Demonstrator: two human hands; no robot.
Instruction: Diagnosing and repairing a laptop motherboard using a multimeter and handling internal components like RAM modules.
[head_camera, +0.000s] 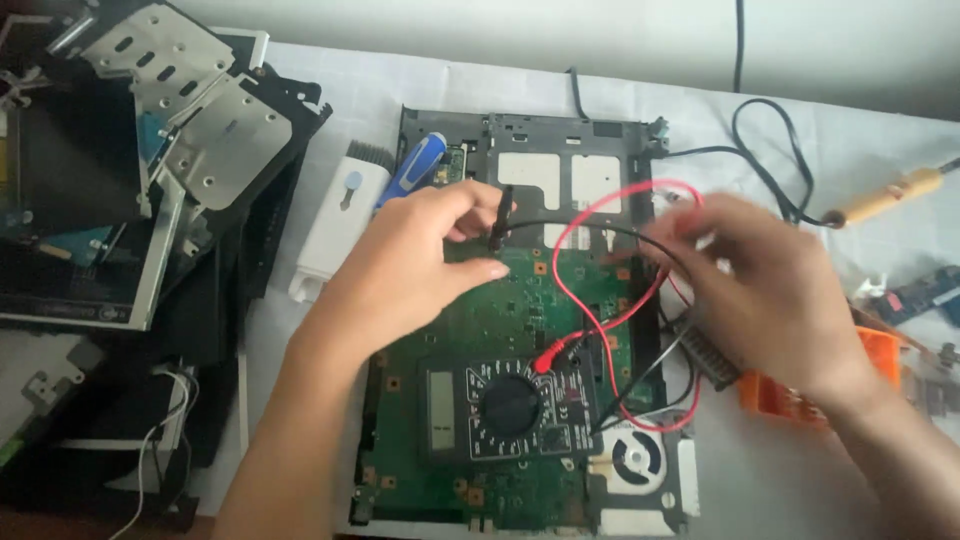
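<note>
My left hand pinches a black test probe upright over a green circuit board that lies in an open black laptop chassis. My right hand, blurred, holds the red probe lead near the board's right edge. Both leads, red and black, run down to a black multimeter with a round dial, resting on the lower part of the board.
Stacked metal brackets and laptop parts fill the left. A white box-shaped device and a blue-handled tool lie beside the chassis. A wooden-handled soldering iron, an orange case and small boards sit at the right.
</note>
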